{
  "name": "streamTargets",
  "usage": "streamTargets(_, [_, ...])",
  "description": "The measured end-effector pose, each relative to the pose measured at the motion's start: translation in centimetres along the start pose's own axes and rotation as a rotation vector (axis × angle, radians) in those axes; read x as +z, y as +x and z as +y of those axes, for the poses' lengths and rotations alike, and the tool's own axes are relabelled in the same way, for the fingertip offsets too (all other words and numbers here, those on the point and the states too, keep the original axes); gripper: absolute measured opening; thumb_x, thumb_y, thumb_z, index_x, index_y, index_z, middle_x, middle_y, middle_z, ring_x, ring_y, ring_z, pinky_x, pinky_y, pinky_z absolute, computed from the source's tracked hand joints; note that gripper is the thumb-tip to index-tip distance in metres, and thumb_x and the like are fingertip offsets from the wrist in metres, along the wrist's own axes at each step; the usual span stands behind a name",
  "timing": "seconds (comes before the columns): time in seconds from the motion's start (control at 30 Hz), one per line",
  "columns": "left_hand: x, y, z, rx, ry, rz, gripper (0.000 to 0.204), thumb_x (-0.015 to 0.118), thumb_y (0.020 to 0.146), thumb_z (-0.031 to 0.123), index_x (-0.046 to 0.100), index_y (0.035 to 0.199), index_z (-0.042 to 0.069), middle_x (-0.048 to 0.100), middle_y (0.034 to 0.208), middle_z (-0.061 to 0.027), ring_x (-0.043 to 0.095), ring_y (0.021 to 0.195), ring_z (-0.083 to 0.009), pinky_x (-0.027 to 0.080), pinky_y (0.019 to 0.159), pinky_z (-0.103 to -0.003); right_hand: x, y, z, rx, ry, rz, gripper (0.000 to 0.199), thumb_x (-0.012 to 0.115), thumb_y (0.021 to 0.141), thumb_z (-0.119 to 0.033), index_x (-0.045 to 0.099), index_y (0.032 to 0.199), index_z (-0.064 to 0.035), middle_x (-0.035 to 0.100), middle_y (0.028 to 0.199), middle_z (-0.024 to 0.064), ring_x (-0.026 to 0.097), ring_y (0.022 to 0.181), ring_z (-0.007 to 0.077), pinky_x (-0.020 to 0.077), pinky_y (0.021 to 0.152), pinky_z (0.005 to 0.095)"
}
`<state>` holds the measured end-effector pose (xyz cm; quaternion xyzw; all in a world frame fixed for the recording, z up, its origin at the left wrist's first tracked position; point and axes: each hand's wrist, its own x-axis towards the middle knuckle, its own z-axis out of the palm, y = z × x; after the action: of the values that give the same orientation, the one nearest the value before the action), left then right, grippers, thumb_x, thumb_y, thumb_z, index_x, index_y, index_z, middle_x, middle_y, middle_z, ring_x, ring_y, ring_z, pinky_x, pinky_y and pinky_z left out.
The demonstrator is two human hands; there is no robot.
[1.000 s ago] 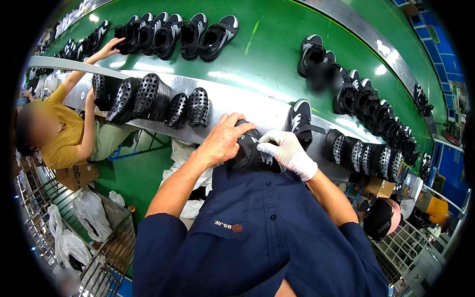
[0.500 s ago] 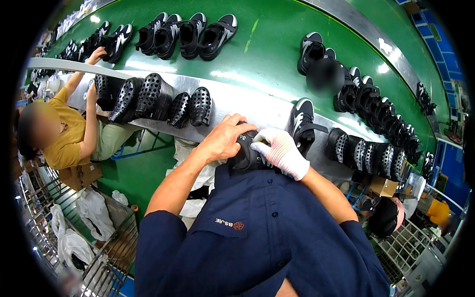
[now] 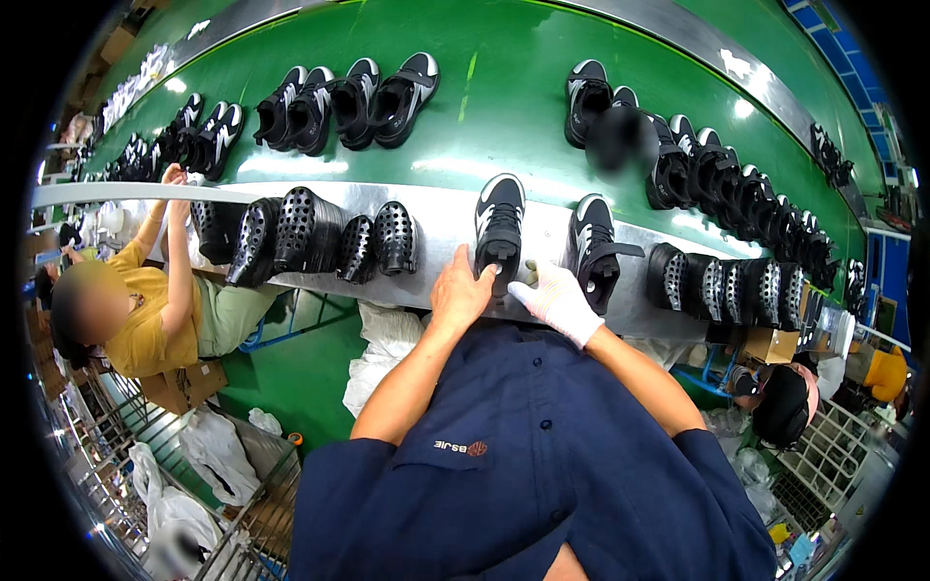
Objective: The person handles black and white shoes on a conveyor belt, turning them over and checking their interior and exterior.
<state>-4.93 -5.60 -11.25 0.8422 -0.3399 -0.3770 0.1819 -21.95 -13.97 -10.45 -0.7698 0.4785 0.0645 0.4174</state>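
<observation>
A black and grey sneaker (image 3: pixel 501 218) rests on the metal ledge in front of me, toe pointing away. My bare left hand (image 3: pixel 463 293) grips its heel end from the left, with the thumb at the shoe's opening. On the right of that heel is my right hand (image 3: pixel 557 302), in a white striped glove, thumb and fingers apart and nothing seen in it. A second sneaker (image 3: pixel 593 242) stands just beyond the gloved hand, its strap sticking out to the right.
Perforated black shoe forms (image 3: pixel 308 232) line the ledge at left, and more forms (image 3: pixel 727 289) at right. Rows of sneakers (image 3: pixel 354 102) stand on the green belt (image 3: pixel 504 116). A person in a yellow shirt (image 3: pixel 145 320) sits at left. Wire racks (image 3: pixel 262 513) flank me.
The shoe in my hands has gone from against my body, where both hands held it, forward onto the ledge beside the other sneaker. The gloved hand has come away from it.
</observation>
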Motion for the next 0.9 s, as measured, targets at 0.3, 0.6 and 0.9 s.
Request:
streamTargets(0.3, [0.9, 1.1, -0.6, 0.765, 0.088, 0.399, 0.024, 0.077, 0.082, 0.008, 0.066, 0.102, 0.006, 0.061, 0.093, -0.011, 0.064, 0.091, -0.0319, 0.054, 0.079, -0.044, 3.9, 2.9, 1.1, 0.051, -0.026, 0.143, 0.044, 0.061, 0.098, -0.039, 0.071, 0.087, 0.0029, 0.07, 0.086, 0.0298, 0.069, 0.087, 0.047, 0.0543, 0.082, 0.0539])
streamTargets(0.6, [-1.0, -1.9, 2.0, 0.686, 0.097, 0.345, 0.015, 0.07, 0.086, 0.003, 0.065, 0.101, 0.004, 0.065, 0.093, -0.0161, 0.065, 0.089, -0.0364, 0.054, 0.079, -0.046, -1.8, -3.4, 0.9, 0.076, 0.164, 0.257, 0.033, 0.068, 0.098, -0.031, 0.069, 0.102, 0.0017, 0.07, 0.084, 0.0273, 0.07, 0.083, 0.0462, 0.0562, 0.076, 0.0475])
streamTargets(0.9, [7.5, -2.7, 8.1, 0.771, 0.196, -0.048, 0.025, 0.075, 0.09, 0.023, 0.074, 0.101, 0.0, 0.068, 0.097, -0.0206, 0.065, 0.09, -0.0392, 0.054, 0.08, -0.048, 3.3, -3.0, 9.8, 0.378, 0.3, 0.613, 0.041, 0.077, 0.086, -0.031, 0.062, 0.106, 0.0022, 0.069, 0.1, 0.0261, 0.068, 0.094, 0.045, 0.0545, 0.083, 0.05])
